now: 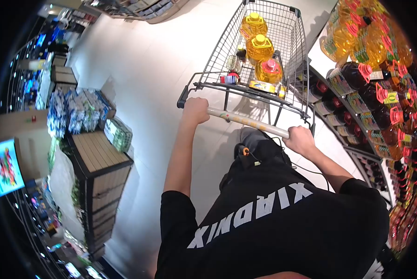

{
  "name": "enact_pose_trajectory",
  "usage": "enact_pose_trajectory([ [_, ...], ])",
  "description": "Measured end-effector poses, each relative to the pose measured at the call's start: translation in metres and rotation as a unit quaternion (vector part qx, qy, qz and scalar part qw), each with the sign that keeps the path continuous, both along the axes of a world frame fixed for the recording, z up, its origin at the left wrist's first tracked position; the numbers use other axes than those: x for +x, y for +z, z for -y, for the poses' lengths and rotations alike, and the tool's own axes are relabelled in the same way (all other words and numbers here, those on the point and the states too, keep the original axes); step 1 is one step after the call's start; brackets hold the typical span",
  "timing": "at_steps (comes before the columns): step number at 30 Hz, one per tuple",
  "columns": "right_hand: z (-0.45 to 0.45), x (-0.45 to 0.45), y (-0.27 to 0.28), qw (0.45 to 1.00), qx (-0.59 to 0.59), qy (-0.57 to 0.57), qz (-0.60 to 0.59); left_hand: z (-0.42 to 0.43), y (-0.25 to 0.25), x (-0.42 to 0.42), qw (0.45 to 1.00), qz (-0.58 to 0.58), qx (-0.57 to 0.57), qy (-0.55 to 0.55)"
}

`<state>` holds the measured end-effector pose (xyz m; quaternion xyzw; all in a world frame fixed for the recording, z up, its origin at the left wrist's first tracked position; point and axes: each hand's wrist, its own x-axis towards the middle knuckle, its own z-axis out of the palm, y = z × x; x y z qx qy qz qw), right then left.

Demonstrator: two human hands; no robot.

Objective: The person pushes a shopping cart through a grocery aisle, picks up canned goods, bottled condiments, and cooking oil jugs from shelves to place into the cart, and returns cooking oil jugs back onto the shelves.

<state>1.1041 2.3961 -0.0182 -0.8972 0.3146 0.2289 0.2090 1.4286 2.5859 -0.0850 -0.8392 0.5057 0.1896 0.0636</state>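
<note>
My left hand is wrapped round the left end of the light-coloured handle of a wire shopping cart. Round the handle's right end my right hand is closed too. Inside the cart, three large bottles of yellow oil stand in a row: one with a yellow cap at the far end, another with a yellow cap in the middle, and one with a red cap nearest me. Beside them are a dark-topped bottle and small packs near the handle side.
On the right, shelves hold large oil bottles and dark bottles. A wooden display stand with packaged goods is on the left, near a lit screen. Pale floor lies between stand and cart.
</note>
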Motion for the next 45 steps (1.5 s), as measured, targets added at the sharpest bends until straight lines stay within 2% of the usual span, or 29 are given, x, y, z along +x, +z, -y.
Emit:
enact_pose_trajectory([
  [6, 0.012, 0.060, -0.001, 0.998, 0.017, -0.061, 0.014, 0.048, 0.009, 0.076, 0.993, 0.029, 0.040, -0.111],
  [10, 0.032, 0.093, -0.008, 0.995, 0.013, -0.096, 0.004, 0.083, 0.000, 0.121, 0.996, 0.036, 0.025, -0.083],
  [12, 0.043, 0.109, -0.007, 0.992, 0.003, -0.120, 0.039, 0.108, -0.001, 0.142, 0.993, 0.043, 0.057, -0.093],
  [16, 0.065, 0.143, -0.005, 0.988, -0.013, -0.137, 0.064, 0.149, -0.002, 0.176, 0.990, 0.084, 0.053, -0.102],
  [23, 0.108, 0.187, -0.022, 0.978, -0.138, -0.127, 0.095, 0.206, -0.024, 0.237, 0.974, 0.089, -0.141, -0.156],
  [27, 0.127, 0.209, -0.022, 0.966, -0.200, -0.115, 0.119, 0.247, -0.024, 0.261, 0.960, 0.043, -0.195, -0.195],
  [29, 0.135, 0.212, -0.022, 0.963, -0.214, -0.121, 0.105, 0.267, -0.019, 0.268, 0.980, 0.002, -0.108, -0.166],
  [32, 0.155, 0.228, -0.036, 0.944, -0.266, -0.109, 0.165, 0.292, -0.002, 0.277, 0.985, 0.004, -0.080, -0.153],
  [36, 0.179, 0.243, -0.040, 0.937, -0.290, -0.123, 0.151, 0.327, -0.021, 0.300, 0.975, 0.016, -0.103, -0.196],
  [38, 0.191, 0.250, -0.040, 0.930, -0.308, -0.106, 0.170, 0.331, 0.006, 0.305, 0.961, -0.040, -0.131, -0.239],
  [40, 0.200, 0.259, -0.035, 0.927, -0.310, -0.127, 0.168, 0.335, 0.001, 0.316, 0.925, -0.087, -0.248, -0.274],
  [43, 0.213, 0.269, -0.026, 0.934, -0.234, -0.209, 0.169, 0.342, 0.006, 0.326, 0.923, -0.166, -0.255, -0.234],
  [45, 0.212, 0.272, -0.028, 0.926, -0.233, -0.229, 0.187, 0.350, 0.004, 0.333, 0.926, -0.198, -0.246, -0.208],
])
